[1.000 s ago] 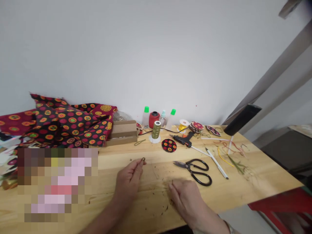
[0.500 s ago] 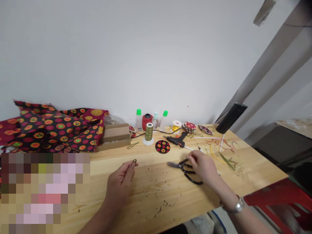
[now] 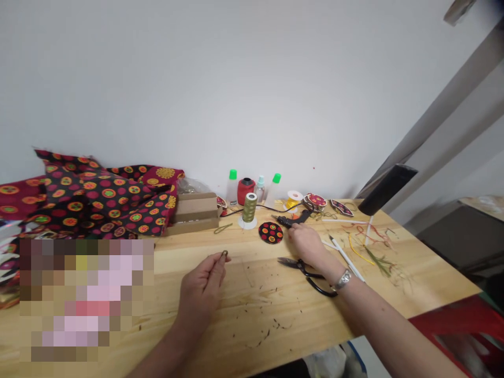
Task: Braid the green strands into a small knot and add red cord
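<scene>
My left hand [image 3: 205, 281] is closed over the table, with a small loop of olive cord [image 3: 224, 253] pinched between thumb and fingertips. My right hand [image 3: 309, 245] reaches over the table, its fingers bent down and partly hidden. Its fingertips are close to the right edge of a round black fabric disc [image 3: 271, 233] with a red and orange print. Just beyond that hand lies a black glue gun [image 3: 291, 219]; whether they touch, I cannot tell. Black-handled scissors [image 3: 301, 265] lie partly under my right wrist.
Behind stand an olive thread spool [image 3: 249, 209], a red cone [image 3: 246, 192], green-capped bottles [image 3: 276, 179] and a cardboard box [image 3: 196, 212]. Printed cloth [image 3: 106, 194] is heaped at left. A pencil [image 3: 346, 257], cord scraps [image 3: 380, 260] and a black cylinder [image 3: 388, 189] are at right.
My right hand has moved away from the scissors, forward and left, toward the fabric disc and glue gun. My left hand still pinches the cord loop. The view has shifted slightly.
</scene>
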Tool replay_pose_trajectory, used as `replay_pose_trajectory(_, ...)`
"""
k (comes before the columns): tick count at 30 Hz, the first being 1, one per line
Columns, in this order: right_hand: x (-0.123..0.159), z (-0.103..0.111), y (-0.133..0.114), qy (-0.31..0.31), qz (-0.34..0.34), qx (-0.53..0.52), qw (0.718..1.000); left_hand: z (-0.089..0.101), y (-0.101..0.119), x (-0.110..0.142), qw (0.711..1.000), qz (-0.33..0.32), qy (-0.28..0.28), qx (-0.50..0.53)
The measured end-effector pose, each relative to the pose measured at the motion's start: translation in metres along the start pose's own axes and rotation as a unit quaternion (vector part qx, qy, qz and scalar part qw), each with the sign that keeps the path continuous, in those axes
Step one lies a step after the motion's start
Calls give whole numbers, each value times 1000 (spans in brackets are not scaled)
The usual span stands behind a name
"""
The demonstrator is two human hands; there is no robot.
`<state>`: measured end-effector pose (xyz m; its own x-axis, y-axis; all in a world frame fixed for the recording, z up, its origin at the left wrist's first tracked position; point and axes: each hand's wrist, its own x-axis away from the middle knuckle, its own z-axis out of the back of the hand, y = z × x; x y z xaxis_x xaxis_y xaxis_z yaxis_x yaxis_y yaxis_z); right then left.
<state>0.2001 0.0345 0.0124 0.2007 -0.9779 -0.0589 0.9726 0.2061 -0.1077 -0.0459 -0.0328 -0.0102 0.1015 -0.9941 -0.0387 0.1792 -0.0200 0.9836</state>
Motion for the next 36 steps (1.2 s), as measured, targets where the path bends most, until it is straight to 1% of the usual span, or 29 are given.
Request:
replay_pose_trajectory(4,9,8,-13,-27,19,-80,996,0,2,2,1000,-16,10,12)
replay_pose_trajectory(5,12,13,-18,-41,25,-118,992,0,3,2,1000,-22,11,10)
replay_pose_trajectory(7,19,26,-30,-67,29,-233,970,0,5,2,999,-38,14,1)
replay_pose_trajectory(8,21,34,-37,-80,22,-334,939,0,6,3,999,-47,16,-5)
replay_pose_trajectory(9,22,43,-45,-81,4,-430,899,1,7,3,998,-55,19,-9)
replay_pose_trajectory(10,22,51,-53,-65,-10,-505,860,1,8,3,998,-62,21,-13)
replay_pose_trajectory(11,19,59,-61,-51,-18,-554,831,1,8,3,997,-68,24,-16)
replay_pose_trajectory(12,15,66,-69,-42,-20,-578,815,1,9,3,997,-74,28,-15)
replay_pose_trajectory(13,10,72,-77,-32,-16,-585,810,2,9,3,996,-80,32,-12)
replay_pose_trajectory(14,3,75,-85,-23,-9,-582,813,2,9,4,996,-84,39,-5)
replay_pose_trajectory(16,-12,76,-98,30,12,-568,823,2,9,3,995,-88,50,10)
replay_pose_trajectory(17,-19,73,-103,53,28,-548,834,2,9,3,994,-88,56,18)
replay_pose_trajectory(18,-26,69,-107,64,52,-512,855,2,9,3,994,-90,62,25)
replay_pose_trajectory(19,-30,64,-109,66,79,-449,888,2,9,2,993,-91,68,32)
replay_pose_trajectory(21,-32,51,-108,49,127,-267,954,3,8,1,992,-91,76,43)
replay_pose_trajectory(22,-29,45,-106,38,128,-178,975,3,8,0,992,-88,78,49)
replay_pose_trajectory(23,-24,40,-103,41,111,-144,983,3,7,-1,992,-84,78,56)
replay_pose_trajectory(27,16,22,-89,62,42,-104,992,4,5,-4,992,-57,72,83)
replay_pose_trajectory(28,28,18,-86,59,28,-112,992,4,4,-4,992,-49,71,88)
replay_pose_trajectory(30,47,10,-83,54,26,-152,987,4,4,-4,993,-38,71,92)
replay_pose_trajectory(32,62,1,-82,64,27,-197,978,3,4,-3,993,-41,68,84)
replay_pose_trajectory(34,71,-7,-87,68,38,-237,968,1,5,-2,995,-54,57,67)
replay_pose_trajectory(36,79,-10,-95,52,58,-267,961,0,6,0,995,-69,39,52)
